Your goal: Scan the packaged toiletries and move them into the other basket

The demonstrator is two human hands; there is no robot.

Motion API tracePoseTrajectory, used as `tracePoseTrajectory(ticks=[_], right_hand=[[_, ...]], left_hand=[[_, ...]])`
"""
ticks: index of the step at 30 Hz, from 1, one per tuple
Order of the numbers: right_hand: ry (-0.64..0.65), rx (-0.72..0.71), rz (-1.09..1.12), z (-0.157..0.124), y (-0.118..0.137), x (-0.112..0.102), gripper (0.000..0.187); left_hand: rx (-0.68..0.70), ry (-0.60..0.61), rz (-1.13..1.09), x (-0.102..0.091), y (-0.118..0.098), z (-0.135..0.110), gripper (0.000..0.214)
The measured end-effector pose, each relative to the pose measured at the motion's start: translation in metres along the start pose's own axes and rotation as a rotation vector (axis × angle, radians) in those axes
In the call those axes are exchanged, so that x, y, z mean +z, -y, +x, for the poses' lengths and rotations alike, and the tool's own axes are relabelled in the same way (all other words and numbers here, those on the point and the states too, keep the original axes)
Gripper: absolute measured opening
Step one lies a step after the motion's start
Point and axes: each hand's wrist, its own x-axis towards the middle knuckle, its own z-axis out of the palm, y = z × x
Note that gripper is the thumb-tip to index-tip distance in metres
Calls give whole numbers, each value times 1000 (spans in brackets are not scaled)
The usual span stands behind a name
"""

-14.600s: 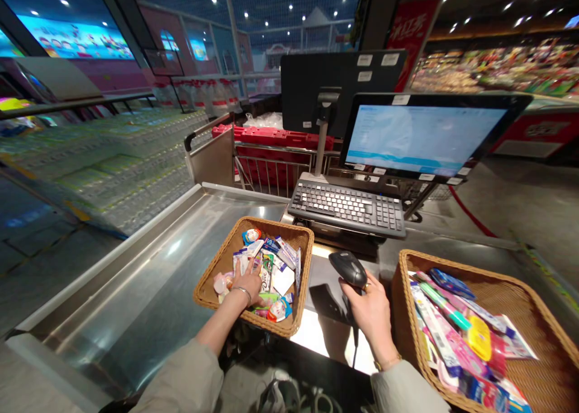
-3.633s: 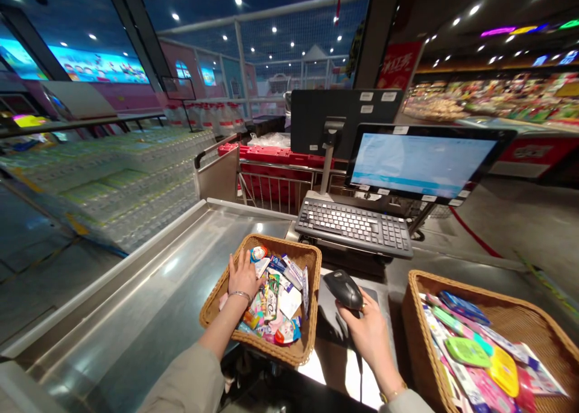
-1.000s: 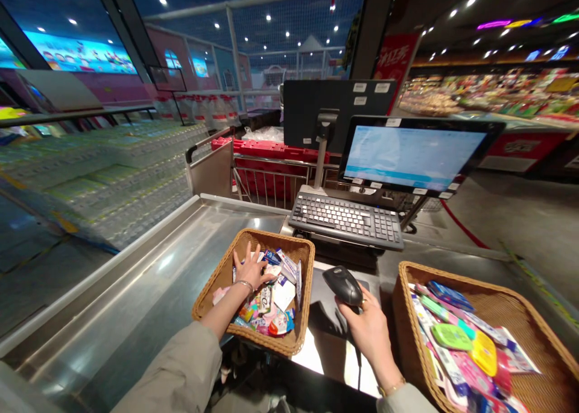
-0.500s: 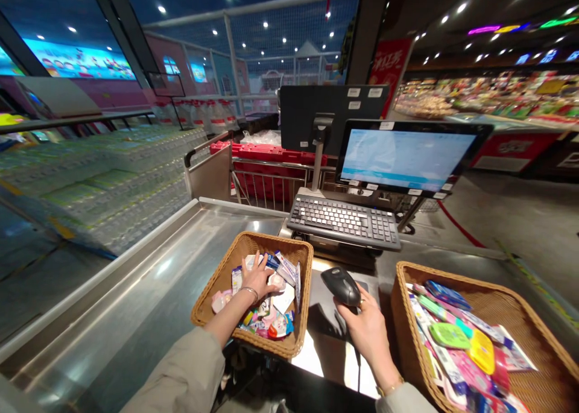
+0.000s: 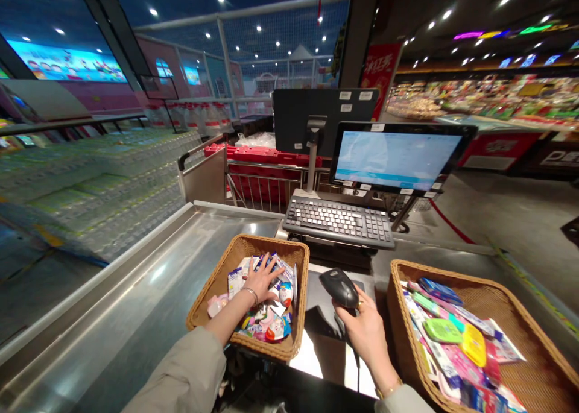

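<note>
"Where's the left hand?"

"The left hand point(image 5: 261, 280) is palm down inside the left wicker basket point(image 5: 271, 348), its fingers spread open over the small packets point(image 5: 234, 281). What lies under the palm I can't tell. A blue, white and orange egg-shaped packet point(image 5: 285, 293) shows beside the fingers, towards the basket's right wall."

"And the right?"

"The right hand point(image 5: 363, 324) is wrapped round a black barcode scanner point(image 5: 339, 287), whose head tips towards the left basket's right rim."

"How much room is there?"

"On the left, plenty: a broad run of steel worktop point(image 5: 149, 298) between that basket and the raised left edge, right up to the far left corner. The basket itself sits by the near edge."

"Between the baskets?"

"Tighter. The right wicker basket point(image 5: 474, 278) stands just beside the right hand, a green case point(image 5: 442, 331) and a yellow case point(image 5: 473, 345) along its left half. The keyboard point(image 5: 339, 221) bounds the gap on the far side."
</note>
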Motion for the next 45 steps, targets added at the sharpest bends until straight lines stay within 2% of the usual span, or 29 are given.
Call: tracePoseTrajectory(ticks=[6, 9, 11, 16, 20, 26, 30, 34, 38, 45], right_hand=[[-16, 24, -10, -2, -1, -4, 39], [-28, 28, -23, -2, -3, -8, 39], [-45, 42, -33, -2, -4, -11, 39], [-72, 61, -56, -2, -7, -16, 40], [-61, 47, -53, -3, -8, -17, 38], [-62, 77, -63, -4, -14, -20, 39], [-61, 58, -60, -4, -14, -18, 40], [-27, 15, -42, -5, -13, -12, 38], [-13, 15, -29, -6, -14, -7, 37], [-6, 13, -28, -9, -15, -8, 35]], left_hand=[[4, -72, 52, -9, -39, 4, 75], [-149, -138, 81, -15, -57, 5, 64], [-161, -151, 72, -19, -61, 6, 58], [109, 10, 16, -22, -53, 14, 52], [150, 81, -9, -20, -48, 17, 35], [117, 126, -76, -17, -34, 0, 19], [33, 164, -130, -10, -24, -11, 28], [-45, 163, -157, -4, -20, -12, 42], [-68, 196, -180, -2, -22, -9, 49], [-205, 292, -192, 7, -30, 2, 55]])
